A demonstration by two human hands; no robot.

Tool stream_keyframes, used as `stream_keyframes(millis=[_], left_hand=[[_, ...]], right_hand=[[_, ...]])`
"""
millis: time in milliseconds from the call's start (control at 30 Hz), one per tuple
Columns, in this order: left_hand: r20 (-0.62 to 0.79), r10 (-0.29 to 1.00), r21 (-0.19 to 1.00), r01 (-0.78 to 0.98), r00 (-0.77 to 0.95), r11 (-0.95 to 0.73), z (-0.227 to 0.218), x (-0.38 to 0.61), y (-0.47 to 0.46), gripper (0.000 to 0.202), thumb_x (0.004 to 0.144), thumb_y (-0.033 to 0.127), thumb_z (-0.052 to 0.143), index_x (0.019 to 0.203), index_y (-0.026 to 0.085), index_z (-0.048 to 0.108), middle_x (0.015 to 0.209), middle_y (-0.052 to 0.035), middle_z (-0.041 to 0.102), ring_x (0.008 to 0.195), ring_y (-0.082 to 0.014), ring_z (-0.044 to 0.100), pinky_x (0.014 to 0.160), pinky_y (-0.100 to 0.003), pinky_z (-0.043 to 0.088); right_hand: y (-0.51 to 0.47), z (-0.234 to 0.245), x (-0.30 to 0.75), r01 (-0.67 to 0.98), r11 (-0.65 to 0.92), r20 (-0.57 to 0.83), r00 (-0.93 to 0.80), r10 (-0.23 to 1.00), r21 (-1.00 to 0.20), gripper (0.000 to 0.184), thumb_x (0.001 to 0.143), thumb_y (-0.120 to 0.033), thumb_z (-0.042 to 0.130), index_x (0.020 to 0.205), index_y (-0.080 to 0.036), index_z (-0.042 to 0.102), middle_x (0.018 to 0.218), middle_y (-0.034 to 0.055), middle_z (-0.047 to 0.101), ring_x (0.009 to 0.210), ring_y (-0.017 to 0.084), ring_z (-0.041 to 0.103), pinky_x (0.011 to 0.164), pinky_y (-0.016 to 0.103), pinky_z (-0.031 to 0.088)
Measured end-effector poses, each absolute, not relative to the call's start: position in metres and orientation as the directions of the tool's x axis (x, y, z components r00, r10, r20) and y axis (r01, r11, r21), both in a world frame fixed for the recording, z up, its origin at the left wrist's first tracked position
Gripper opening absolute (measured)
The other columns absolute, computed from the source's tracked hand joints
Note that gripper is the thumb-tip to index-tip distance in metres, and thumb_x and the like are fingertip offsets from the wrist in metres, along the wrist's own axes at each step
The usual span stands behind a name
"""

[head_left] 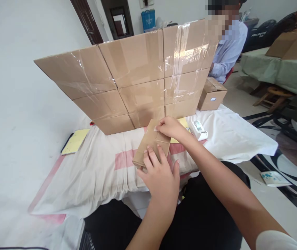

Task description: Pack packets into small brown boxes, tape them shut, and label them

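A small flat cardboard box [151,139] lies slanted on the cloth in front of me. My left hand [161,170] rests on its near end, fingers spread over the top and thumb apart at the right. At the far end my right hand [171,128] has thumb and forefinger pinched together against the top. A small whitish bit shows at those fingertips, too small to name. Just behind the box stands a big upright panel of taped cardboard [140,100], with seams dividing it into sections.
A white handheld device [198,130] lies to the right, beside yellow paper [183,122]. A yellow notepad [75,141] lies at the left. A closed carton [212,95] stands at the table's right side. Beyond it sits a person in a light shirt [229,48].
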State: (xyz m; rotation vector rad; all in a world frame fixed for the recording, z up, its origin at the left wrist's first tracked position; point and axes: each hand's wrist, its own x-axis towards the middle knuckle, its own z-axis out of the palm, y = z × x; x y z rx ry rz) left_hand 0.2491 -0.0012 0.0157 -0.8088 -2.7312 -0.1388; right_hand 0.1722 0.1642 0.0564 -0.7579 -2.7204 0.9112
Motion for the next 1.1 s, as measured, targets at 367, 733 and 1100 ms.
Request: stream_keyframes(millis=[367,733,1100], left_hand=[[0.250,0.526,0.057,0.555,-0.813,0.830,0.019,0.253,0.001,0.063,0.098,0.053,0.047,0.154,0.023,0.043,0.160,-0.0186,0.040,0.135,-0.0411,0.042,0.089,-0.067,0.048],[0.247,0.533,0.035,0.557,-0.809,0.830,0.018,0.260,0.005,0.065,0.097,0.053,0.049,0.154,0.023,0.043,0.161,-0.0182,0.039,0.138,-0.0408,0.041,0.091,-0.066,0.046],[0.233,0.533,0.005,0.549,-0.813,0.836,0.020,0.259,0.005,0.064,0.098,0.054,0.047,0.154,0.023,0.043,0.160,-0.0179,0.040,0.136,-0.0410,0.041,0.090,-0.064,0.047]], right_hand=[[0.164,0.062,0.177,0.434,0.742,0.010,-0.860,0.510,-0.510,0.025,0.081,-0.028,0.058,0.058,-0.019,0.056,0.062,0.0056,0.061,0.066,0.019,0.057,0.063,0.032,0.031],[0.168,0.065,0.180,0.479,0.744,-0.024,-0.847,0.531,-0.466,0.018,0.083,-0.032,0.061,0.080,-0.016,0.069,0.073,0.0109,0.070,0.072,0.024,0.064,0.061,0.033,0.033],[0.165,0.084,0.183,0.538,0.727,-0.142,-0.834,0.534,-0.425,0.031,0.087,-0.040,0.064,0.103,-0.015,0.073,0.097,0.0169,0.075,0.091,0.030,0.069,0.066,0.034,0.043]])
